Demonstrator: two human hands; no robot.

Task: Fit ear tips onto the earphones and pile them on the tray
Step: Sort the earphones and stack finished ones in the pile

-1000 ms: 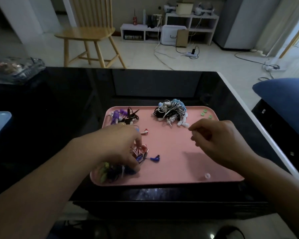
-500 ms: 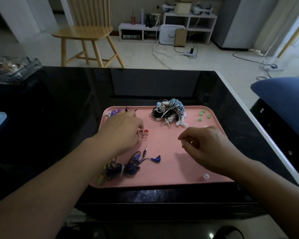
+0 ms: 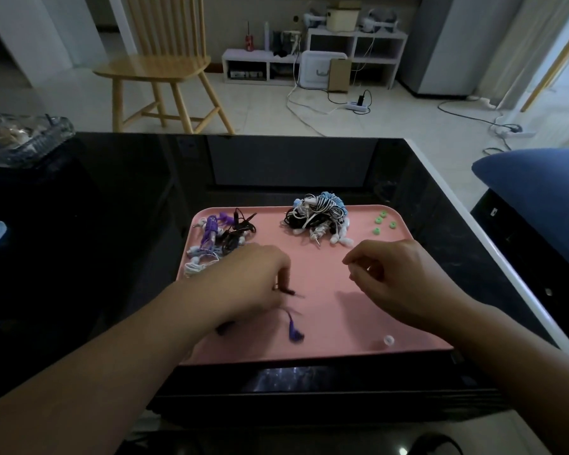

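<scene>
Gripping a dark cable, the left hand [image 3: 257,284] hovers low over the pink tray [image 3: 326,323], a blue earbud [image 3: 295,333] dangling blurred just beneath it. Right hand [image 3: 395,277] curls beside it, fingertips pinched together; whether they hold an ear tip, I can't tell. Far side: a purple-and-black tangle [image 3: 220,238] left, a white pile [image 3: 319,218] centre, green tips [image 3: 383,221] right. One white tip [image 3: 388,339] sits near the front edge. All on the black bench [image 3: 112,192].

Single head view, angled forward and down, close over tray [image 3: 326,349]
</scene>
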